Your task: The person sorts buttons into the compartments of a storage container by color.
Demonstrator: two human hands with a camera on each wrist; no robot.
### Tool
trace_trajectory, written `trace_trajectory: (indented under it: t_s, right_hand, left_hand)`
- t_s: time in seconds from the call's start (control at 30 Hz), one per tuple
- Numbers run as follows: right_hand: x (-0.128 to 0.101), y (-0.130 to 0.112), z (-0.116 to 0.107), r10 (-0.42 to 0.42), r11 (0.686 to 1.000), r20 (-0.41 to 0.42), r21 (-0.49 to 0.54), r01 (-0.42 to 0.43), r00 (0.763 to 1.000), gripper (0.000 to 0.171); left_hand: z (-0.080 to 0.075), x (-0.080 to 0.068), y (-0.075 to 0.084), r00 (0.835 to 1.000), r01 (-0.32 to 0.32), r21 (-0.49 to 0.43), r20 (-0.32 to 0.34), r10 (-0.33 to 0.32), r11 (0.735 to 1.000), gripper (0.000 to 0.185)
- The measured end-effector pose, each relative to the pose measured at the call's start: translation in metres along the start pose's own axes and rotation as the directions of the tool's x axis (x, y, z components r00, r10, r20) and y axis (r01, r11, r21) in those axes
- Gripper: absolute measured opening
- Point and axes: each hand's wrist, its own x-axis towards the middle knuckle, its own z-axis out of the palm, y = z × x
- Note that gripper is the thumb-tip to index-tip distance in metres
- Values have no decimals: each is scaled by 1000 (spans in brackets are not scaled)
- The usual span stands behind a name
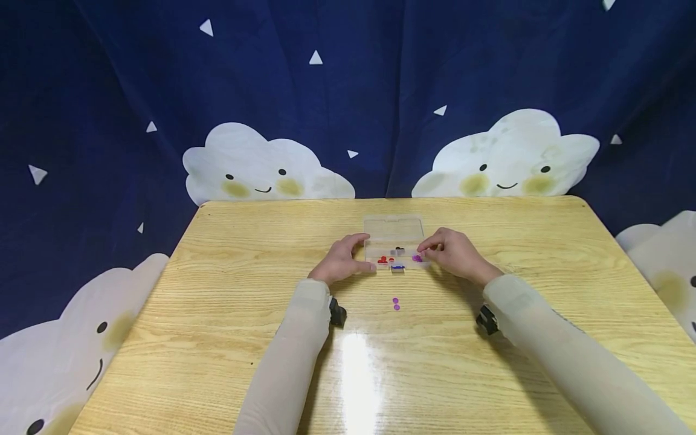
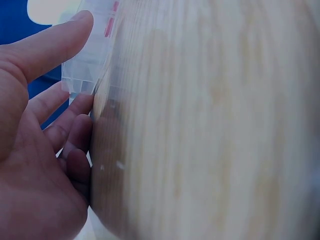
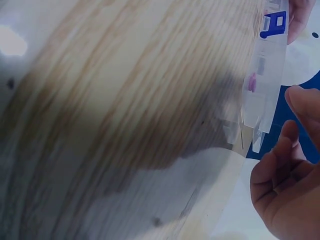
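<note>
A clear plastic compartment box [image 1: 379, 249] stands on the table with its lid [image 1: 394, 226] raised at the back. My left hand [image 1: 341, 258] grips its left end, thumb at the front corner and fingers toward the back. Over the right end is my right hand [image 1: 454, 252], thumb and forefinger close to some purple pieces [image 1: 417, 258] in the compartment there. In the right wrist view a small gap shows between thumb and forefinger, with nothing visible in it. Red pieces [image 1: 383, 260] lie in the left compartment, black ones [image 1: 399, 248] toward the middle back.
Two small purple discs [image 1: 396, 304] lie on the wooden table [image 1: 244, 314] in front of the box. A blue latch [image 3: 274, 25] is on the box's front. Behind the table hangs a dark blue curtain [image 1: 375, 78] with white clouds.
</note>
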Motion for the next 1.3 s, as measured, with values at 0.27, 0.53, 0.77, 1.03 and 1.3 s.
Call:
trace_trajectory:
  t_s: [0.27, 0.53, 0.77, 1.03, 1.3]
  right_hand:
    - [-4, -2, -1, 6, 1000, 8, 0, -6, 1000, 16]
    - [-12, -9, -2, -25, 999, 15, 24, 25, 1000, 15]
    - [-19, -13, 0, -51, 998, 18, 46, 50, 999, 16]
    - [-29, -31, 4, -115, 989, 15, 93, 113, 993, 13]
    - [-38, -51, 16, -181, 979, 90, 116, 170, 979, 12]
  left_hand:
    - [0, 1, -2, 1000, -12, 6, 8, 12, 1000, 79]
    - [0, 1, -2, 1000, -12, 17, 6, 12, 1000, 79]
    - [1, 2, -3, 1000, -10, 20, 4, 10, 1000, 79]
    - [1, 0, -1, 1000, 2, 19, 2, -2, 1000, 80]
    - [1, 0, -1, 1000, 3, 28, -4, -3, 1000, 79]
